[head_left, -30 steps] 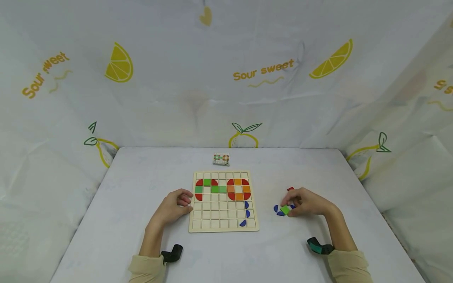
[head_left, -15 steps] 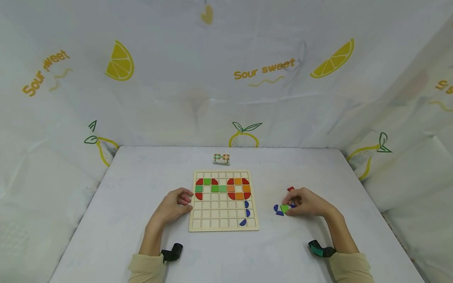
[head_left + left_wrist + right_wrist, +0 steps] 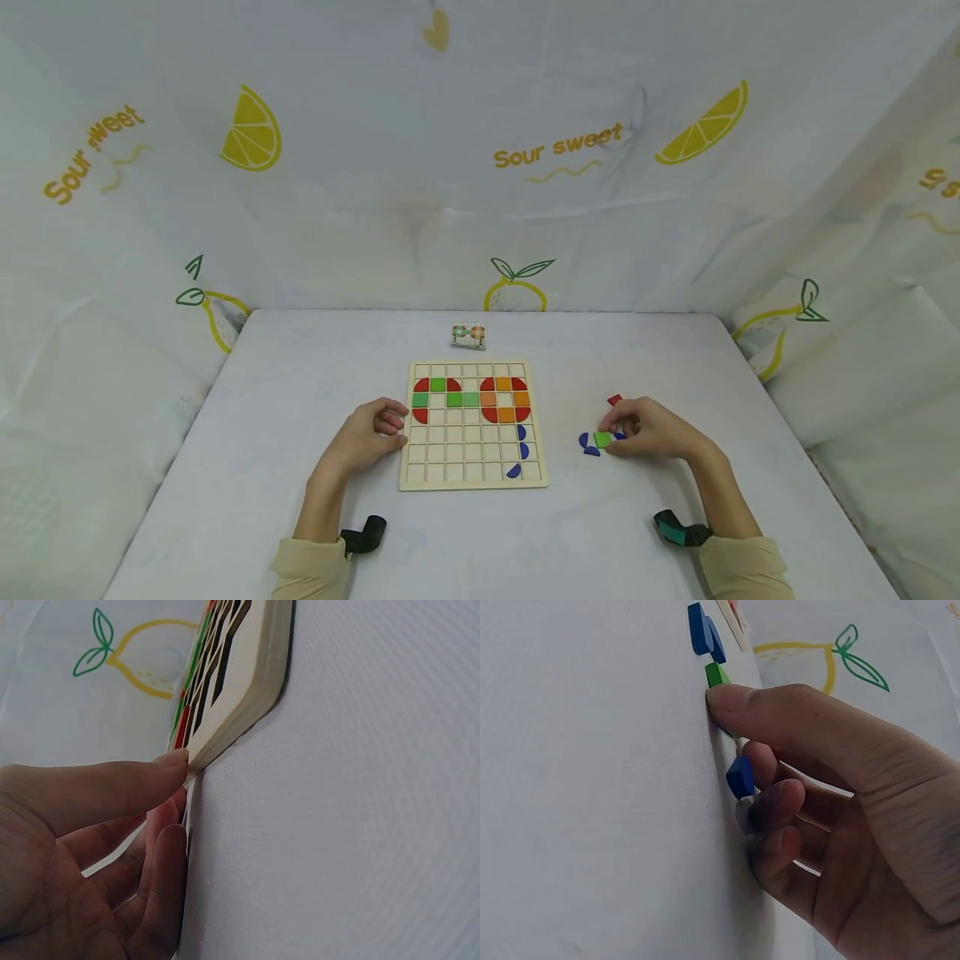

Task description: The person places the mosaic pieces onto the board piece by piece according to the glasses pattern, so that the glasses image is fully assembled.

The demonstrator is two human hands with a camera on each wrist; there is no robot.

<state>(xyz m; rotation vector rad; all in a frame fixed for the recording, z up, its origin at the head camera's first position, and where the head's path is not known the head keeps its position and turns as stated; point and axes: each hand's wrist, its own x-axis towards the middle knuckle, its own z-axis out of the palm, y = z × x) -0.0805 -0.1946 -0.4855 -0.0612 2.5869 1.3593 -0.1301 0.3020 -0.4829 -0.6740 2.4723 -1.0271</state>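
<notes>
In the head view, my right hand is right of a wooden grid board, thumb and index fingertips at opposite sides of a bright green square tile. The right wrist view shows the thumb against that green tile; the index fingertip is largely hidden. Blue tiles lie close around it, one partly under the fingers. A red tile lies just beyond the hand. My left hand rests at the board's left edge. In the left wrist view its thumb touches the board's side, while the other fingers curl loosely alongside.
Red, green and orange tiles fill cells in the board's upper rows. Several blue half-round tiles lie on its lower right cells. A small pattern card stands behind the board. Black wrist mounts jut inward from both forearms.
The bright green tile has turned between my right fingertips and shifted slightly away from me, now sitting squarer. The left hand and the board have stayed in place.
</notes>
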